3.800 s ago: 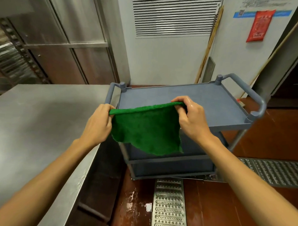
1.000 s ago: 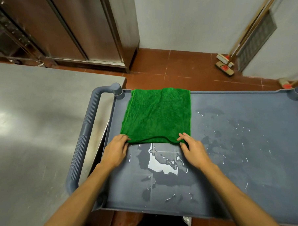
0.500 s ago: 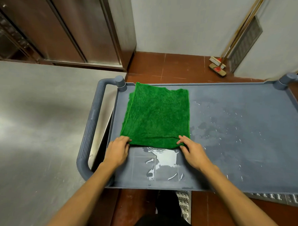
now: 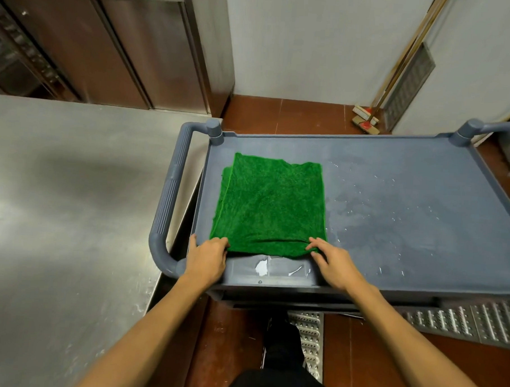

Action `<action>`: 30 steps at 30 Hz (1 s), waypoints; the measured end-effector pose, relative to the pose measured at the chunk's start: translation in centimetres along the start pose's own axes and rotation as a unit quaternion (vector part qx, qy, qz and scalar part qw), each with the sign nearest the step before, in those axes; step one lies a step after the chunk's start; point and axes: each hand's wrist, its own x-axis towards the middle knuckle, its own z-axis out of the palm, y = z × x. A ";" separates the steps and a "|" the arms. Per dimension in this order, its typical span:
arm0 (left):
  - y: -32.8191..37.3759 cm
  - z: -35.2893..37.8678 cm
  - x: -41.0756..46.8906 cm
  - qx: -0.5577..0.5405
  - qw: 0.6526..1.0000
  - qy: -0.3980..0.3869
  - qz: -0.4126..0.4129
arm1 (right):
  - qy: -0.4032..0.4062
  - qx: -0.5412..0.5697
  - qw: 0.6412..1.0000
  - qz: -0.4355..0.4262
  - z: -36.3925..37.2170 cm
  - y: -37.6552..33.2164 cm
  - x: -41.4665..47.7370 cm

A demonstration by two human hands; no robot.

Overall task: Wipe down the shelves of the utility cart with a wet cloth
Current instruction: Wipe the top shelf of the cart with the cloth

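Here the green cloth is lying flat on the left of the cart's top shelf; the left hand and right hand are each pinching a near corner, probably keeping it spread to wipe a wide strip.

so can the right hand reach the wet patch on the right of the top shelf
Probably yes. The right hand holds the green cloth's near right corner, and the wet patch lies just beside it on the bare top shelf, with nothing between them.

Fuzzy cloth, matt plastic cart, brushed-steel counter
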 end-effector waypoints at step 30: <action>-0.8 -3.6 -12.8 -0.055 0.998 -0.008 0.013 | 0.006 0.013 0.998 0.054 -1.2 -4.0 -13.8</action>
